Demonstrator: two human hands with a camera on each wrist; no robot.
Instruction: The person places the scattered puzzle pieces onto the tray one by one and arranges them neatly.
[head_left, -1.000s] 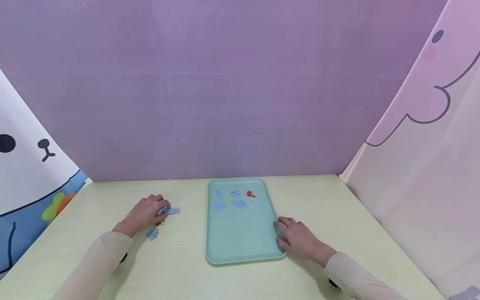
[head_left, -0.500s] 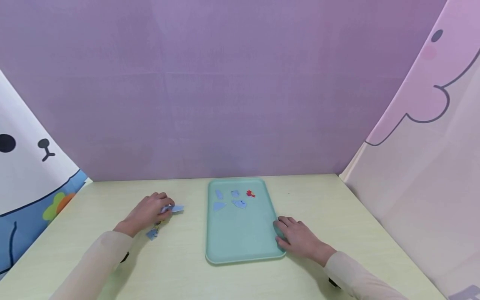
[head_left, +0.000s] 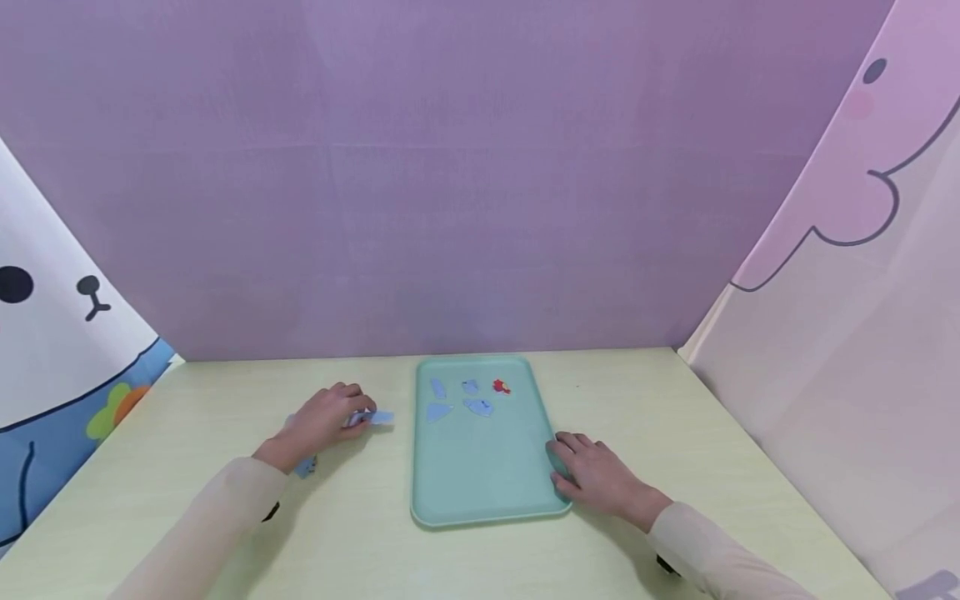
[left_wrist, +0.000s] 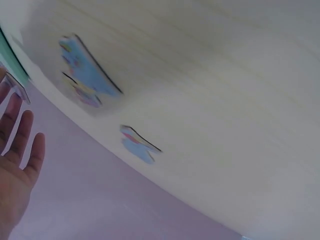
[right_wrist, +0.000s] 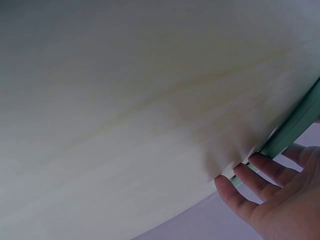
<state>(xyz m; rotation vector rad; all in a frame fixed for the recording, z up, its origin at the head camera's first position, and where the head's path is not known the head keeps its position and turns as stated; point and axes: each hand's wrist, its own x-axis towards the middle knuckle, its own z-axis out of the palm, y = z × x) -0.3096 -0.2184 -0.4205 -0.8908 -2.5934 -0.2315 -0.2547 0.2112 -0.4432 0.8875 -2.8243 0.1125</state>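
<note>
My left hand (head_left: 322,421) pinches a flat light-blue puzzle piece (head_left: 382,417) just left of the green tray (head_left: 487,475). In the left wrist view the held piece (left_wrist: 19,89) shows only in part at the fingertips. Beneath my left wrist another blue piece (head_left: 306,467) lies on the table, partly hidden. The left wrist view shows loose blue pieces with coloured print, a larger one (left_wrist: 90,70) and a smaller one (left_wrist: 139,145). My right hand (head_left: 600,479) rests at the tray's right edge, fingers loosely bent against the rim (right_wrist: 290,127).
Several pieces lie in the tray's far half: pale blue ones, such as a triangular piece (head_left: 438,412), and a red one (head_left: 502,387). A purple backdrop (head_left: 480,183) stands behind the table (head_left: 360,533), with printed cloth on both sides.
My left hand has moved right towards the tray with the pinched blue piece, leaving other pieces behind on the table. The right hand and the tray have stayed put.
</note>
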